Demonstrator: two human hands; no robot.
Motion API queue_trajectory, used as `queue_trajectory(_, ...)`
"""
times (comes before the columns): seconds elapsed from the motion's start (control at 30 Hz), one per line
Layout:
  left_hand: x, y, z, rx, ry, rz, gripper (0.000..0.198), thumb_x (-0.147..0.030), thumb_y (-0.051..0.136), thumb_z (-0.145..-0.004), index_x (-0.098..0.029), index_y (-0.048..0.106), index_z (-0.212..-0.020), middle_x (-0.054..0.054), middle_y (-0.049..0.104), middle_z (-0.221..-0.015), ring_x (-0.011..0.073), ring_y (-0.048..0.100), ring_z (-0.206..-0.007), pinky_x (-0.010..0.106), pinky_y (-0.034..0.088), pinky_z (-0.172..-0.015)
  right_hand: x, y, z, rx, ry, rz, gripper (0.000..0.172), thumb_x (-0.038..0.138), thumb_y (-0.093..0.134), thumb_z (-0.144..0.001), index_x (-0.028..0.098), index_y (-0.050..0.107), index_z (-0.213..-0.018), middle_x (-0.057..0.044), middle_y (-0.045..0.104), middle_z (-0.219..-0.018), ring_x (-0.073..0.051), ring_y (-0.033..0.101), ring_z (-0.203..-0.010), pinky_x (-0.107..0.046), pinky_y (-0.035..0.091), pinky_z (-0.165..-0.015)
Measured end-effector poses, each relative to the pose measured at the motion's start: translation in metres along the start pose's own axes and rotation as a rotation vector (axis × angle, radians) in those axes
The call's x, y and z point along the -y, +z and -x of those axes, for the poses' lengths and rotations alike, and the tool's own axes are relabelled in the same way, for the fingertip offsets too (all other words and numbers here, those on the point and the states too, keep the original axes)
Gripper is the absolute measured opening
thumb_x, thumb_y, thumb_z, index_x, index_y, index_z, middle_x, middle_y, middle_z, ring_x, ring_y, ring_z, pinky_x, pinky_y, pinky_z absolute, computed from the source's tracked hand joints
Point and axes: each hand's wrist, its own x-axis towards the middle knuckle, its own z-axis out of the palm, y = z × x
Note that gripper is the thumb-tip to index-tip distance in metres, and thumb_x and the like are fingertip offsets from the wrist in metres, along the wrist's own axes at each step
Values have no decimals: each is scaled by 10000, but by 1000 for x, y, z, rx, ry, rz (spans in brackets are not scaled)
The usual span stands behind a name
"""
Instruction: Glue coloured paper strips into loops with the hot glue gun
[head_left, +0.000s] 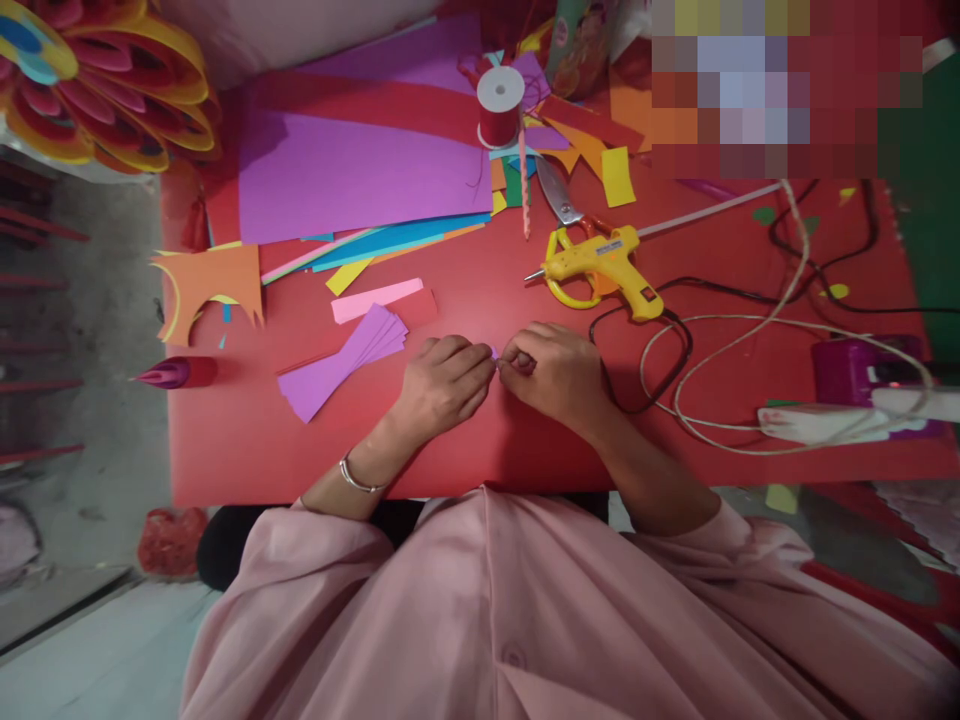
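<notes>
Close together over the front of the red table [360, 460], my left hand [448, 380] and my right hand [551, 370] both pinch a small purple piece [495, 352]. Only a sliver of it shows between the fingertips; it looks like paper or foam sheet, mostly hidden by my fingers. Left of my hands lies a fanned stack of purple strips [341, 365]. Behind that stack are pink strips [377, 300]. A yellow glue gun [607, 265] rests beyond my right hand, on the yellow handles of a pair of scissors [562, 200].
Large purple sheets [360, 170] and a spool of red ribbon [500, 105] lie at the back. An orange cut-out sheet [217, 280] is at left. Cords loop around a power strip [832, 424] at right. A layered paper flower [112, 80] fills the upper left.
</notes>
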Motion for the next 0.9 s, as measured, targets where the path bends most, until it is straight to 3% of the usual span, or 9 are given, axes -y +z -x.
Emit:
queue_trajectory(0.37, 0, 0, 2, 64, -51, 23, 143, -220, 630, -1023, -224, 749, -1103, 55, 827, -1131, 235, 695, -967, 410, 478, -774, 2, 0, 0, -18, -12, 25, 126, 240, 660, -858, 244, 662, -732, -12, 702, -741, -197, 617, -755, -356, 381, -719)
queue_trajectory(0.9, 0, 0, 0, 18, -23, 10, 131, -202, 665, -1000, -213, 745, -1103, 46, 832, -1123, 230, 696, -956, 396, 498, -769, 1, 1, 0, -27, -26, 32, 115, 227, 671, -852, 235, 669, -738, -6, 684, -733, -188, 605, -751, -353, 379, -719)
